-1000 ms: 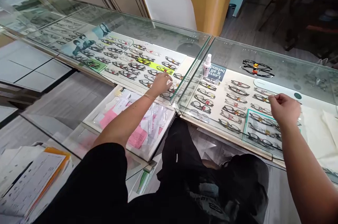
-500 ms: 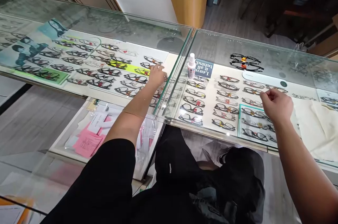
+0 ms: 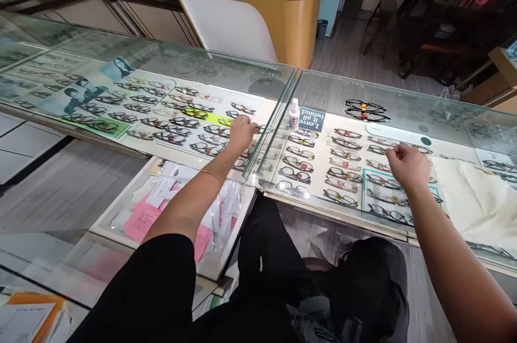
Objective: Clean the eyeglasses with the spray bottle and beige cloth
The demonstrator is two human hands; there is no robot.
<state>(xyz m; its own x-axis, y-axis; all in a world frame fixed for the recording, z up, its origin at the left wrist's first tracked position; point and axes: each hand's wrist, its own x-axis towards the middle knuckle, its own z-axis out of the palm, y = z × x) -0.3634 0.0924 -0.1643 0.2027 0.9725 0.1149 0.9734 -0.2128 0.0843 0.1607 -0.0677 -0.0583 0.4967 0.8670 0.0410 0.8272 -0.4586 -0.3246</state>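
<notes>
My left hand [image 3: 242,135] is over the glass top of the left display case [image 3: 226,65], near the seam between the two cases. Its fingers are bent together, and whatever they might hold is hidden. Over the right case [image 3: 343,78], my right hand [image 3: 410,168] is closed with thumb and forefinger pinched; I cannot make out anything between them. Rows of eyeglasses [image 3: 341,199] lie under the glass below both hands. To the right of my left hand stands a white spray bottle [image 3: 294,116]. Dark eyeglasses with orange tags [image 3: 365,110] rest beyond my right hand.
A cream cloth [image 3: 480,197] lies on the right case. Below the left case, an open drawer [image 3: 161,214] holds pink and white slips in clear bags. A wood-coloured counter [image 3: 299,30] stands behind, with a dark bin [image 3: 321,28] beside it.
The view has tilted up, showing more of the room behind. My left hand's fingers, spread before, have drawn together. My right hand remains pinched and appears slightly further left.
</notes>
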